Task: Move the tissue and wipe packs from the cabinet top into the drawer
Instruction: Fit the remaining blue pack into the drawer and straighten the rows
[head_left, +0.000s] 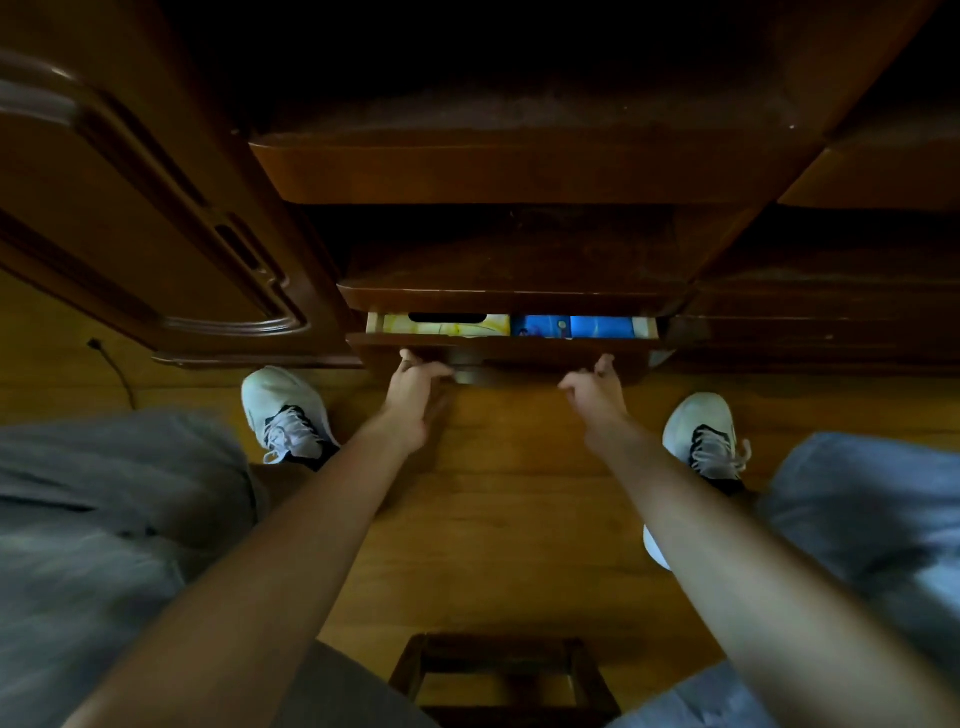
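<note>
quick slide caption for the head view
Both hands, left and right, on the drawer front, yellow and blue packs inside.

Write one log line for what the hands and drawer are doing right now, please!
drawer: slightly open | inside: yellow pack, blue pack | left hand, right hand: on drawer front

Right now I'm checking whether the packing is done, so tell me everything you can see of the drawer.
The drawer is dark brown glossy wood with a pale inner lining, low in the cabinet. It stands open only a narrow slit. Inside show a yellow pack on the left and a blue pack on the right. The left hand and right hand both touch its front from below; the fingers are partly hidden.
</note>
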